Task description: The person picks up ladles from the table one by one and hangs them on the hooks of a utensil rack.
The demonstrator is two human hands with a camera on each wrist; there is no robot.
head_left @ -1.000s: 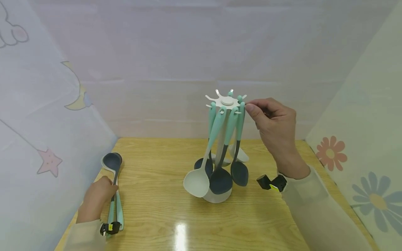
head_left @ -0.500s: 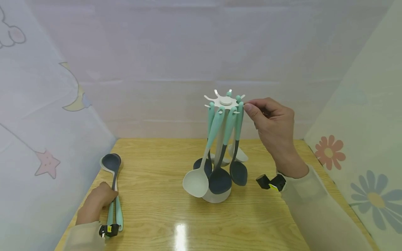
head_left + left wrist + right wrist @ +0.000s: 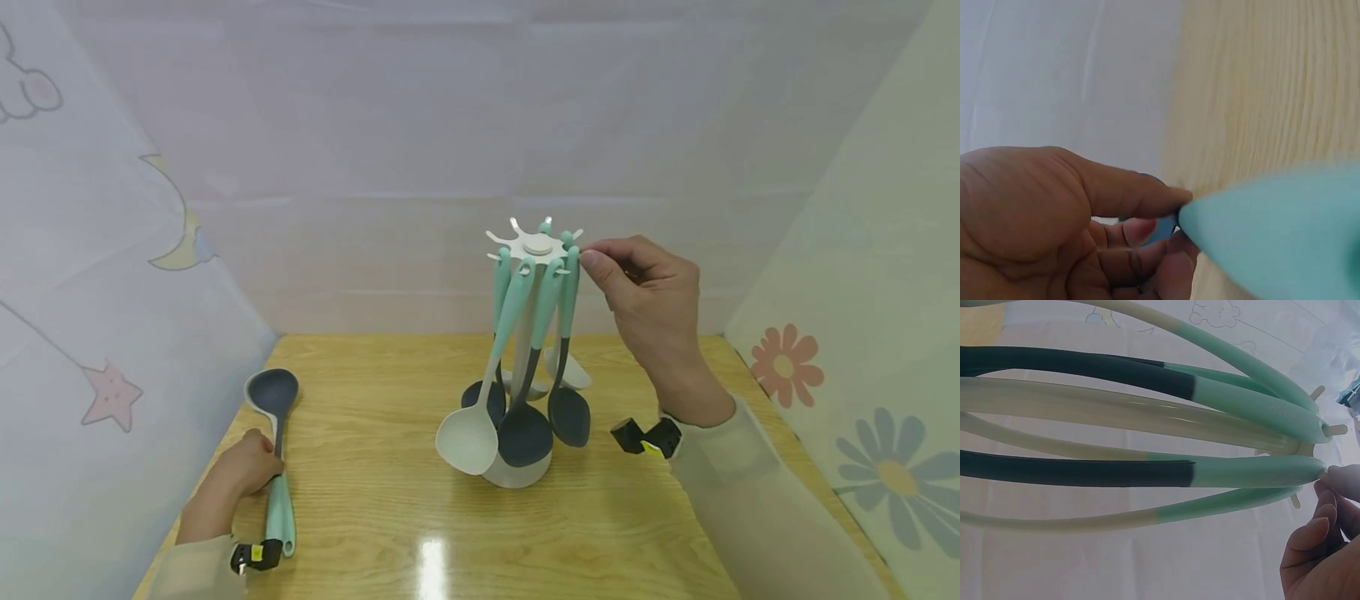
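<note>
At the left of the head view my left hand (image 3: 243,462) pinches a dark ladle (image 3: 274,390) with a mint handle. In the left wrist view, thumb and fingers close on the spot where the mint handle (image 3: 1272,228) meets the dark neck. A white ladle (image 3: 288,523) lies mostly hidden under the dark one. Near centre stands a white utensil rack (image 3: 537,244) with hooks around its top. My right hand (image 3: 660,304) pinches a hook tip of the rack between thumb and finger, beside a hanging dark utensil (image 3: 570,417).
Several utensils hang from the rack, among them a white ladle (image 3: 467,442) and a dark spoon-like one (image 3: 525,437). They stand over a wooden table (image 3: 360,467). Printed cloth walls (image 3: 420,167) enclose the back and both sides.
The dark ladle's bowl has shifted slightly right, and its handle has come closer to the white ladle's handle. My right hand keeps its pinch at the rack.
</note>
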